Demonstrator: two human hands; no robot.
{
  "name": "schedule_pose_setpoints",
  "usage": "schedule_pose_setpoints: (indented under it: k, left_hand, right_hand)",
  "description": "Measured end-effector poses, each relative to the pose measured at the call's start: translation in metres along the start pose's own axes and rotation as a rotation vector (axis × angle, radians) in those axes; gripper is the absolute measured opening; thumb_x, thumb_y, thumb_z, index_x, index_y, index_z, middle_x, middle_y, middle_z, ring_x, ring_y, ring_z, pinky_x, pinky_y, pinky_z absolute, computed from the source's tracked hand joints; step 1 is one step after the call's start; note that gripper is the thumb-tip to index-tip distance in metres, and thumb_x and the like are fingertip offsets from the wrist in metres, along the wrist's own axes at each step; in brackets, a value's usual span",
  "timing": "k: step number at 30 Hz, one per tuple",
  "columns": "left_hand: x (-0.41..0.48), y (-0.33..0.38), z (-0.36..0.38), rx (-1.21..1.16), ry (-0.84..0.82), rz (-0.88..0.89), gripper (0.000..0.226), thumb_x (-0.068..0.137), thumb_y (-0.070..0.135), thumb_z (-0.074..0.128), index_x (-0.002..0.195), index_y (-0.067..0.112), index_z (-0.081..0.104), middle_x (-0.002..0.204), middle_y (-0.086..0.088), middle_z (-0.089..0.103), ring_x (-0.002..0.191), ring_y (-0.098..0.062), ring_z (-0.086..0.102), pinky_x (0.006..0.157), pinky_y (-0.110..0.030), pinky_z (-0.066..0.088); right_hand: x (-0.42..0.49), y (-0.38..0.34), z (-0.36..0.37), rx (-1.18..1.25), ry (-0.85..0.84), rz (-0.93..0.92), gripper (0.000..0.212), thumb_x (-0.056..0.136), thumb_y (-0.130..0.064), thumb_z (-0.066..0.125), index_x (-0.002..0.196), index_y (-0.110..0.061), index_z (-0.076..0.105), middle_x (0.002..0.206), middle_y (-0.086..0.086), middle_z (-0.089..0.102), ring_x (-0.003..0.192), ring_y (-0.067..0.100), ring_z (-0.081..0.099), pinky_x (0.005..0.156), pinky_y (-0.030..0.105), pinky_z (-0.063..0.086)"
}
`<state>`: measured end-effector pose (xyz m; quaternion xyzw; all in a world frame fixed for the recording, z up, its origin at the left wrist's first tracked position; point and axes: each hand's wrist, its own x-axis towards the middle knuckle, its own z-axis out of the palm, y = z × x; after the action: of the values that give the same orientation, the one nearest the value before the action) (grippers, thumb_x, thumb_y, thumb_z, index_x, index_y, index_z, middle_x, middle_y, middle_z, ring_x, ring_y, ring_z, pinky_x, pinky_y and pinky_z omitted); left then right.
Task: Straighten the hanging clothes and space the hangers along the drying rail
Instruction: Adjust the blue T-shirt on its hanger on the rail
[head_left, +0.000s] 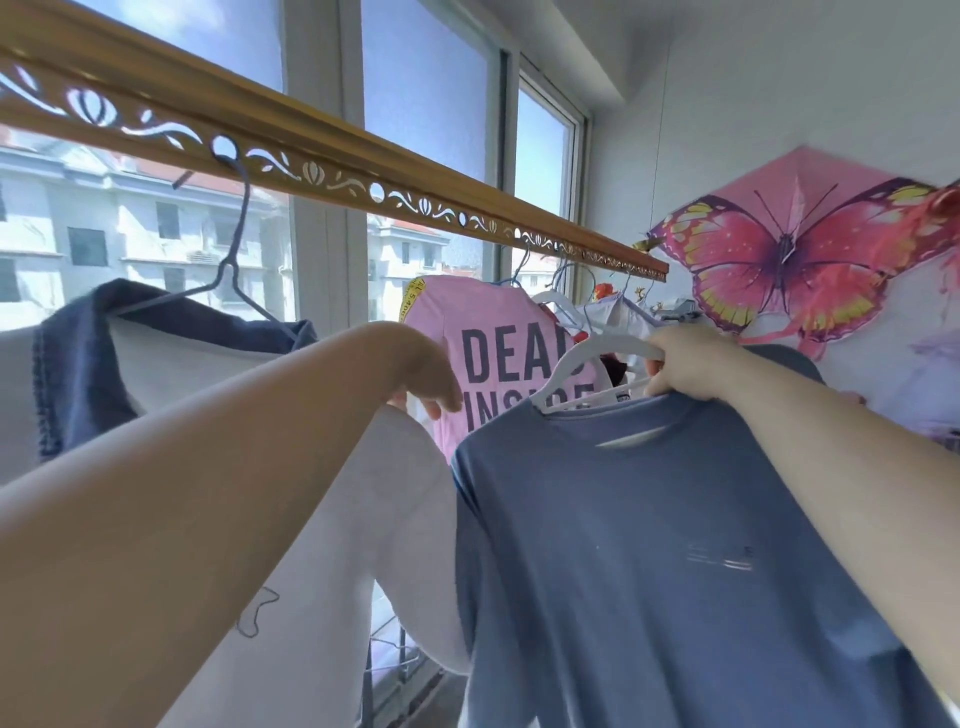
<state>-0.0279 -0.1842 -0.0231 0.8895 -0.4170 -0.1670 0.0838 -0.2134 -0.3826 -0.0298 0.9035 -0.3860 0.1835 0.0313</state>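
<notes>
Drying rail (322, 156): gold, pierced pattern along its lower edge; runs from the upper left to its far end beside the wall.
Right hand (685, 366): clenched round the neck of a white hanger (582, 358), below the rail's far end.
Blue T-shirt (649, 545): hangs on that white hanger, front facing the camera.
Left hand (431, 384): fingers bent downward where a white garment (395, 493) meets a pink T-shirt (498, 332); cannot tell whether it grasps anything.
Blue wire hanger (234, 249): hooked through a rail hole toward the near end, carrying a navy garment (78, 364).
Wall: butterfly kite (789, 249).
</notes>
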Motion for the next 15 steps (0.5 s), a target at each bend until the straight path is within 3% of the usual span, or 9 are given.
schedule_pose_setpoints:
  k: [4, 7, 9, 13, 15]
  left_hand:
    - [-0.001, 0.001, 0.0, 0.125, -0.015, 0.023, 0.058, 0.097, 0.029, 0.052, 0.15, 0.022, 0.029, 0.155, -0.006, 0.028, 0.142, -0.03, 0.028, 0.107, -0.039, 0.038]
    - [0.01, -0.007, -0.003, 0.191, 0.033, -0.02, 0.062, 0.09, 0.019, 0.063, 0.145, 0.015, 0.035, 0.136, -0.013, 0.048, 0.125, -0.035, 0.051, 0.085, -0.034, 0.048]
    - [0.013, -0.013, -0.006, 0.23, 0.141, -0.06, 0.062, 0.087, 0.022, 0.066, 0.141, 0.011, 0.038, 0.128, -0.014, 0.055, 0.113, -0.035, 0.06, 0.082, -0.035, 0.052]
    - [0.013, -0.023, -0.018, 0.071, 0.311, -0.1, 0.039, 0.095, 0.013, 0.053, 0.132, 0.001, 0.051, 0.13, -0.013, 0.058, 0.101, -0.024, 0.06, 0.092, -0.032, 0.049]
    - [0.014, -0.031, -0.025, 0.067, 0.509, -0.097, 0.035, 0.095, 0.005, 0.046, 0.13, 0.001, 0.052, 0.127, -0.015, 0.058, 0.103, -0.026, 0.058, 0.096, -0.034, 0.047]
  right_hand:
    - [0.001, -0.012, -0.004, 0.059, 0.129, -0.023, 0.017, 0.08, -0.023, 0.072, 0.087, -0.019, 0.057, 0.089, 0.003, 0.062, 0.087, 0.026, 0.056, 0.09, 0.041, 0.042]
    - [0.003, -0.016, -0.005, 0.151, 0.232, -0.024, 0.023, 0.08, -0.021, 0.072, 0.072, -0.021, 0.05, 0.077, 0.002, 0.06, 0.081, 0.027, 0.057, 0.086, 0.043, 0.044]
    - [0.006, -0.016, -0.005, 0.222, 0.296, -0.005, 0.029, 0.08, -0.019, 0.072, 0.069, -0.022, 0.045, 0.074, 0.001, 0.056, 0.08, 0.029, 0.057, 0.087, 0.048, 0.046]
    - [0.011, -0.014, -0.003, 0.427, 0.34, -0.006, 0.033, 0.079, -0.017, 0.073, 0.067, -0.023, 0.043, 0.071, 0.002, 0.052, 0.071, 0.025, 0.051, 0.068, 0.036, 0.042]
    - [0.013, -0.015, 0.001, 0.553, 0.3, -0.034, 0.032, 0.079, -0.015, 0.074, 0.067, -0.021, 0.044, 0.069, 0.002, 0.051, 0.065, 0.021, 0.047, 0.06, 0.031, 0.035]
